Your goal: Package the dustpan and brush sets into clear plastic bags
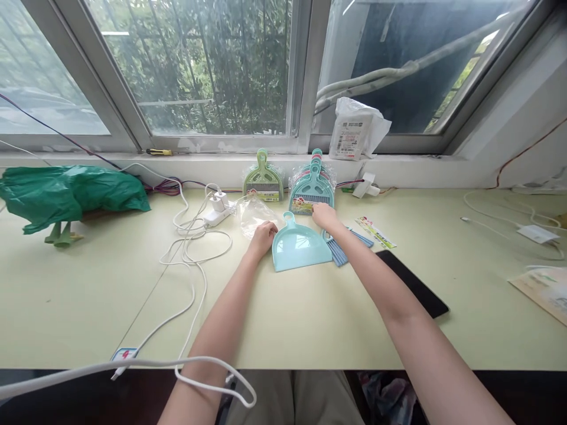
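A light blue mini dustpan (299,245) lies flat on the pale table, handle pointing away from me. My left hand (262,237) rests curled at its left edge, beside a clear plastic wrapper (252,215). My right hand (325,217) reaches past the dustpan's right side, fingers closed near a small blue brush (337,248) and the front of a stack of wrapped blue dustpan sets (311,189). What the right fingers grip is hidden. A single green wrapped set (263,179) leans against the sill.
White cables and a charger (215,211) trail across the left of the table. A green plastic bag (66,193) lies far left. A black tablet (414,283) and a printed card (376,232) sit to the right. A white packet (354,131) rests on the windowsill.
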A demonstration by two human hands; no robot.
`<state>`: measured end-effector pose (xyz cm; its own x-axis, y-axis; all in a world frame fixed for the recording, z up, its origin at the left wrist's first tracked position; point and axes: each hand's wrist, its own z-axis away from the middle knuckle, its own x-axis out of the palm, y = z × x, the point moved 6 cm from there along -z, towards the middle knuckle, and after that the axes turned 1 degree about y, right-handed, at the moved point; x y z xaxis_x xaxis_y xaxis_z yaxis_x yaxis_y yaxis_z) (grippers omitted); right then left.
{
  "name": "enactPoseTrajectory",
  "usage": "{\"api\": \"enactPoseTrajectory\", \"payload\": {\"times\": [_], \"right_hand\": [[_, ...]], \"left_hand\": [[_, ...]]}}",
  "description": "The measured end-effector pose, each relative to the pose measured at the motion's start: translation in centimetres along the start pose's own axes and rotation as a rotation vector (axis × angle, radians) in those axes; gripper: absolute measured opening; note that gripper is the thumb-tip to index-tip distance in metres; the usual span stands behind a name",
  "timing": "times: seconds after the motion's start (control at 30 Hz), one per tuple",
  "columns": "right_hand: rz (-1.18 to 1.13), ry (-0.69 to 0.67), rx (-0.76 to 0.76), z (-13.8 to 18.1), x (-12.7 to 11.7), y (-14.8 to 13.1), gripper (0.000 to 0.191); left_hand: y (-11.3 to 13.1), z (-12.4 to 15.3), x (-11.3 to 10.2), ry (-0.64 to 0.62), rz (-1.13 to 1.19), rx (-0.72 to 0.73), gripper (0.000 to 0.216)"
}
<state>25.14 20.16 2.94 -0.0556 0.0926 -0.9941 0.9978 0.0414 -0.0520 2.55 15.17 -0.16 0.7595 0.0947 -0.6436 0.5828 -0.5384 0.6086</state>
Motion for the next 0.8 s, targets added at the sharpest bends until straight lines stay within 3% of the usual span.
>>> {"api": "enactPoseTrajectory", "payload": {"times": [0.23,0.57,0.8], "right_hand": [[0.037,-0.069,0.041,-1.3,1.0,0.5,0.038],[-0.022,-0.025,0.116,-2.4,2.3,2.1,0.055],[-0.057,-0.006,0.130,-3.1,2.5,2.8,0.050]], "left_hand": [[0.3,0.0,0.2,-0.010,-0.009,-0.020,0.032],[0.6,0.1,0.1,-0.018,-0.015,-0.038,0.032],[0.7,0.1,0.1,-0.023,0.001,-0.053,0.032]]}}
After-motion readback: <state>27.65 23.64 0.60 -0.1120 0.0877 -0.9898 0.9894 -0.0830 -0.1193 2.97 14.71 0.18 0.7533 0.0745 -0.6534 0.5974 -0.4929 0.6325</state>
